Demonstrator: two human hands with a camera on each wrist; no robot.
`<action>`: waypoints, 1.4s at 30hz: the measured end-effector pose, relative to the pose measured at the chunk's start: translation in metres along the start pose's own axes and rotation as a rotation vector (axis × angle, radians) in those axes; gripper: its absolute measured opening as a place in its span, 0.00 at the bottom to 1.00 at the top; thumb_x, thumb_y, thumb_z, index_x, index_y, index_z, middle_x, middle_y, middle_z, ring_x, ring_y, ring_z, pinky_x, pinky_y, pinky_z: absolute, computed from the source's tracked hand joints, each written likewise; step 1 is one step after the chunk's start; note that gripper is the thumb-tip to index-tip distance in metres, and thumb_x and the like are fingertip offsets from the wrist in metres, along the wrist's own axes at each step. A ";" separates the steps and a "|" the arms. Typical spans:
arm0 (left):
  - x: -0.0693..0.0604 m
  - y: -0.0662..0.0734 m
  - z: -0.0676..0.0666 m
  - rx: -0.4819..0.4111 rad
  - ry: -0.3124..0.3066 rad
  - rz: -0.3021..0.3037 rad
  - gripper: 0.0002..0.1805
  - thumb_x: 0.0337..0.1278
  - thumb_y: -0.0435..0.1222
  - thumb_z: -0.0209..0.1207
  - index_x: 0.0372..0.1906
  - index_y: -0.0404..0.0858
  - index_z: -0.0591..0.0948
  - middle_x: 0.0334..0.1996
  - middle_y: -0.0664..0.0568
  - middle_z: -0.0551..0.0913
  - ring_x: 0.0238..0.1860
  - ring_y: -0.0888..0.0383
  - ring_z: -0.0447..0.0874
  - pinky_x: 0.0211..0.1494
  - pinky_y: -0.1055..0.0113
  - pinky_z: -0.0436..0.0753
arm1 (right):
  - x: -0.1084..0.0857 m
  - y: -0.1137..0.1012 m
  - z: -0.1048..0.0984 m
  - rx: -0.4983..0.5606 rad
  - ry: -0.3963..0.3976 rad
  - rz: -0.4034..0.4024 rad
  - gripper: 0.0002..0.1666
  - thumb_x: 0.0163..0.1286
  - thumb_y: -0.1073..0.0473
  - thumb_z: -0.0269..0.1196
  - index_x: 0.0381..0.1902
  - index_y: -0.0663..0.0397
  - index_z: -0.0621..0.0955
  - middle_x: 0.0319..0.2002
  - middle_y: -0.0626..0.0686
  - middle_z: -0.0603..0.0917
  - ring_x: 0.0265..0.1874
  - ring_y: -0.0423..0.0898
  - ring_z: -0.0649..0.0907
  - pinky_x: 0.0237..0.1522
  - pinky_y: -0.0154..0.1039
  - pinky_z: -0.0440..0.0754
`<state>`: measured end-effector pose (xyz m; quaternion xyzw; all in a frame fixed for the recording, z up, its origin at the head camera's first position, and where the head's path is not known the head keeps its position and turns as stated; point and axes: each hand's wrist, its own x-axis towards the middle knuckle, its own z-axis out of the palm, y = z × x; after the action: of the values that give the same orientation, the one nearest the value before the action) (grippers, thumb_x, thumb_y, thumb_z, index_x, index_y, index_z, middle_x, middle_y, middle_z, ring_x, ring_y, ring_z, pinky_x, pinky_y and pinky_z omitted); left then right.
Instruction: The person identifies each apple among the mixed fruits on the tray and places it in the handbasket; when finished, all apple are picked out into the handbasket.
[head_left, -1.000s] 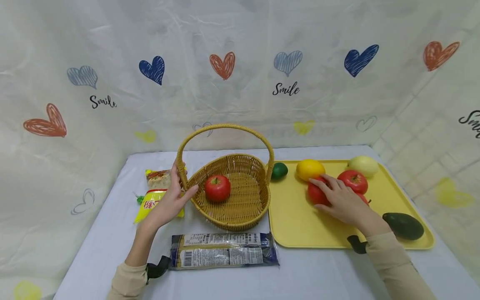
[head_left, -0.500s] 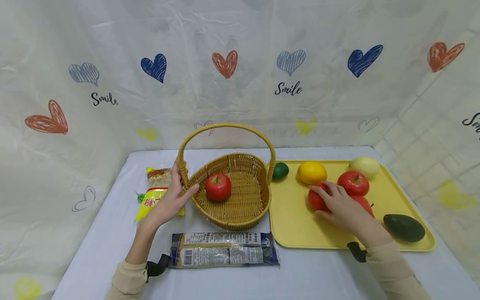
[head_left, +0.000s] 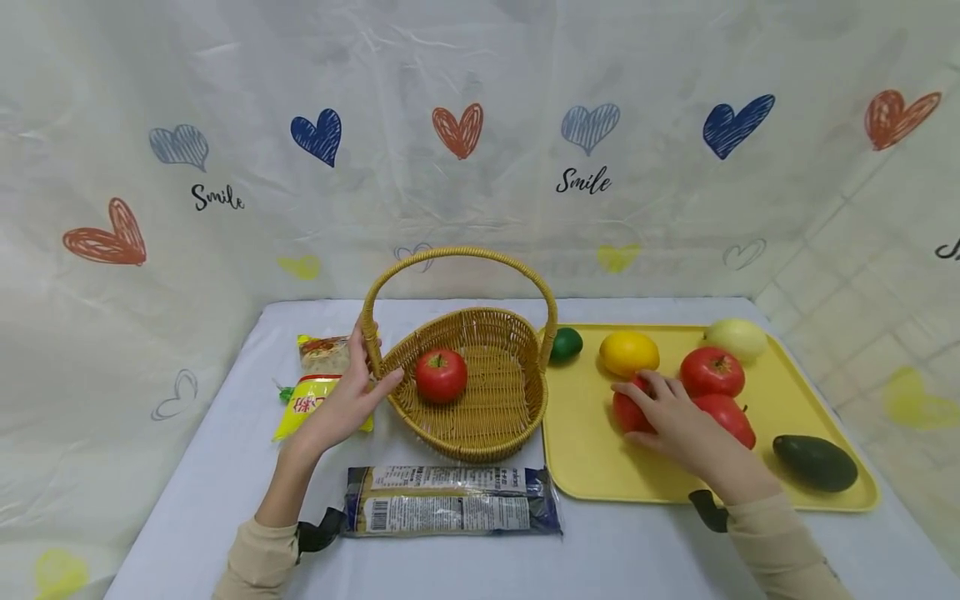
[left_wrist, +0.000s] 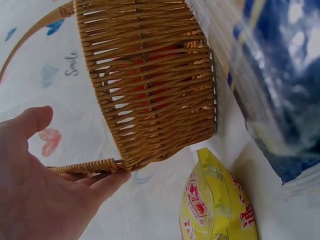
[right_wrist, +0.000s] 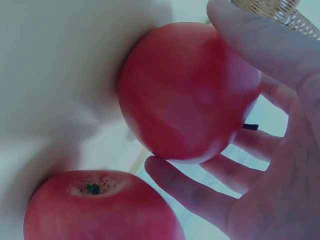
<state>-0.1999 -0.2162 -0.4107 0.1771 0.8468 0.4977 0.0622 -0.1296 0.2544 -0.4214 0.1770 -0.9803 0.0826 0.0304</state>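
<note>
At the far left of the white surface [head_left: 600,554], a small yellow packet [head_left: 303,408] lies in front of a brown-and-yellow packet [head_left: 322,357], with a bit of something green [head_left: 287,394] poking out beside them.

Next is the person's left hand [head_left: 341,414], reaching to the near foot of a wicker basket's [head_left: 498,383] handle. Its fingers lie extended against the handle and the thumb stands apart, so the grip is loose, not clasped. That light touch is probably enough to steady the basket; pressing harder could tip it. Inside, left of the middle, sits one red apple [head_left: 441,376]. A long dark packet [head_left: 452,502] lies in front of the basket.

To the right is a yellow tray [head_left: 588,471]. A dark green fruit [head_left: 566,344] and a lemon [head_left: 629,353] lie along its back. In front of the lemon, the right hand [head_left: 678,435] is grasping another apple [right_wrist: 190,92], thumb on one side, curled fingers on the other; whether it touches the tray I cannot tell. The wrist view shows a gap between palm and fruit, so spreading the fingertips evenly should make the hold firmer. Any lift is best straight up, to avoid nudging the lemon.

Farther right are two more apples [head_left: 712,372], a pale fruit [head_left: 737,339] and an avocado [head_left: 815,463].
</note>
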 end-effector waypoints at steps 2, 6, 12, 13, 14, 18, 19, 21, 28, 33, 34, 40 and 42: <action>0.000 0.000 0.000 0.000 0.000 0.004 0.56 0.76 0.53 0.54 0.78 0.60 0.18 0.84 0.42 0.28 0.84 0.40 0.36 0.79 0.35 0.57 | 0.000 -0.002 0.000 0.001 -0.001 -0.005 0.39 0.59 0.51 0.77 0.66 0.49 0.77 0.63 0.68 0.72 0.59 0.71 0.73 0.47 0.66 0.86; 0.001 0.000 0.000 0.000 -0.002 0.018 0.56 0.76 0.52 0.54 0.78 0.61 0.18 0.84 0.42 0.30 0.84 0.41 0.38 0.80 0.36 0.57 | 0.001 -0.005 -0.002 0.019 -0.002 -0.030 0.37 0.57 0.52 0.78 0.64 0.47 0.78 0.62 0.66 0.72 0.58 0.69 0.74 0.41 0.63 0.87; 0.002 0.000 0.000 -0.002 -0.007 0.028 0.56 0.76 0.51 0.54 0.77 0.63 0.18 0.84 0.42 0.30 0.84 0.41 0.39 0.80 0.36 0.57 | 0.001 -0.007 -0.007 0.090 -0.059 -0.037 0.36 0.57 0.52 0.78 0.63 0.43 0.78 0.62 0.63 0.72 0.57 0.66 0.74 0.40 0.58 0.88; 0.002 0.000 0.000 -0.006 -0.004 0.023 0.56 0.76 0.52 0.54 0.77 0.64 0.18 0.84 0.43 0.30 0.85 0.42 0.39 0.80 0.36 0.57 | 0.002 -0.007 -0.008 0.095 -0.064 -0.037 0.36 0.58 0.52 0.78 0.63 0.42 0.78 0.62 0.63 0.71 0.57 0.65 0.74 0.42 0.59 0.88; 0.002 -0.001 0.000 -0.008 -0.001 0.021 0.56 0.76 0.53 0.54 0.77 0.64 0.18 0.84 0.43 0.30 0.85 0.42 0.39 0.80 0.37 0.57 | 0.003 -0.007 -0.008 0.099 -0.059 -0.042 0.35 0.57 0.52 0.78 0.62 0.42 0.78 0.61 0.62 0.72 0.56 0.65 0.75 0.41 0.59 0.88; -0.001 -0.002 0.000 -0.008 0.004 0.006 0.56 0.75 0.54 0.54 0.76 0.67 0.18 0.84 0.43 0.30 0.85 0.43 0.38 0.80 0.36 0.56 | 0.005 -0.009 -0.006 0.102 -0.019 -0.090 0.35 0.55 0.54 0.79 0.60 0.42 0.79 0.59 0.61 0.73 0.54 0.62 0.76 0.44 0.58 0.87; -0.002 -0.003 -0.001 -0.007 0.005 0.002 0.56 0.75 0.54 0.54 0.76 0.67 0.18 0.84 0.43 0.30 0.85 0.43 0.38 0.80 0.36 0.56 | 0.005 -0.010 -0.005 0.106 -0.013 -0.106 0.35 0.54 0.54 0.80 0.60 0.43 0.80 0.59 0.61 0.73 0.53 0.62 0.76 0.46 0.58 0.87; -0.003 -0.003 -0.001 -0.007 0.003 0.006 0.56 0.75 0.53 0.54 0.76 0.68 0.18 0.84 0.44 0.30 0.85 0.42 0.37 0.80 0.35 0.56 | 0.003 -0.012 -0.003 0.113 -0.013 -0.122 0.35 0.54 0.54 0.80 0.60 0.43 0.80 0.59 0.61 0.73 0.54 0.62 0.76 0.49 0.58 0.87; 0.002 -0.002 0.000 0.004 0.000 0.030 0.55 0.76 0.54 0.54 0.75 0.70 0.17 0.84 0.44 0.28 0.85 0.42 0.37 0.79 0.36 0.59 | 0.000 -0.016 -0.005 0.117 -0.027 -0.102 0.36 0.54 0.56 0.80 0.61 0.41 0.79 0.62 0.61 0.73 0.58 0.61 0.76 0.50 0.57 0.87; 0.001 -0.001 -0.001 0.007 0.001 0.012 0.55 0.75 0.55 0.53 0.74 0.70 0.16 0.84 0.41 0.28 0.84 0.40 0.38 0.78 0.35 0.60 | -0.001 -0.019 -0.005 0.133 -0.030 -0.145 0.35 0.54 0.56 0.80 0.60 0.41 0.80 0.61 0.59 0.73 0.58 0.59 0.76 0.53 0.58 0.86; 0.001 -0.001 -0.001 0.008 -0.002 0.012 0.55 0.75 0.55 0.53 0.74 0.70 0.16 0.84 0.42 0.28 0.84 0.41 0.38 0.78 0.35 0.60 | -0.001 -0.020 -0.006 0.140 -0.036 -0.149 0.35 0.55 0.56 0.80 0.60 0.41 0.80 0.61 0.59 0.73 0.58 0.59 0.76 0.53 0.58 0.86; 0.002 0.000 0.000 0.002 -0.007 0.010 0.55 0.76 0.55 0.53 0.75 0.69 0.16 0.84 0.43 0.27 0.85 0.42 0.36 0.80 0.36 0.58 | -0.002 -0.030 -0.016 0.142 -0.038 -0.185 0.36 0.56 0.54 0.80 0.62 0.35 0.78 0.63 0.58 0.72 0.59 0.59 0.76 0.47 0.53 0.89; 0.002 0.001 0.000 0.000 -0.005 0.010 0.55 0.76 0.53 0.53 0.75 0.68 0.16 0.83 0.42 0.26 0.84 0.42 0.35 0.79 0.36 0.58 | -0.001 -0.034 -0.021 0.127 -0.027 -0.196 0.37 0.55 0.54 0.80 0.62 0.35 0.78 0.64 0.58 0.72 0.59 0.59 0.76 0.45 0.51 0.90</action>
<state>-0.2012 -0.2150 -0.4101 0.1824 0.8459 0.4974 0.0617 -0.1160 0.2267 -0.3954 0.2746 -0.9513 0.1390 0.0139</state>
